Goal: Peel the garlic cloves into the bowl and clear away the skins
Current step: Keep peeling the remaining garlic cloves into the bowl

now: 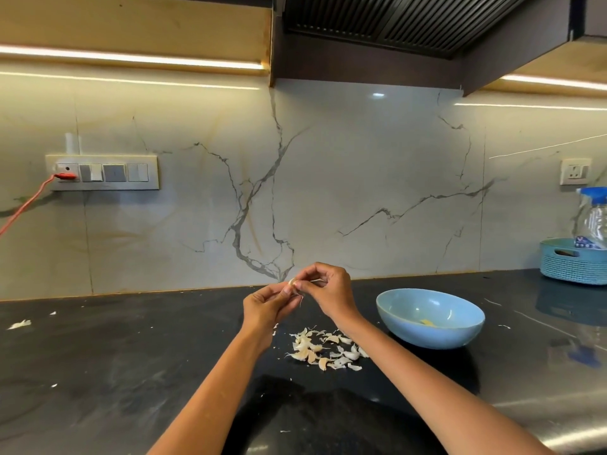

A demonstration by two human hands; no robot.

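Peeling: both hands meet above the dark surface, pinching one garlic clove between them, up and to the left of the blue bowl.
Clove look: small, pale and whitish, mostly hidden by fingertips; a thin strand of skin hangs below it.
Left hand: fingers curled, thumb and fingertips pinching the clove from below.
Right hand: fingers curled, fingertips pinching the clove's top side; it lies between the clove and the bowl.
Pile: unpeeled cloves and loose papery skins, white to light tan, scattered on the surface just left of the bowl, under the raised hands and between the forearms.
Bowl: light blue, shallow, upright on the surface; one small yellowish piece lies inside near its bottom, too small to tell apart clearly.
Stray skins: a few white flakes lie far left of the bowl, and small bits lie nearer the front edge.
Edges: the marble backsplash rises close behind the bowl; a teal basket with a spray bottle stands far right of the bowl by the wall.
Open room: broad bare dark surface stretches left of the bowl beyond the pile, and a narrower strip lies between bowl and basket.
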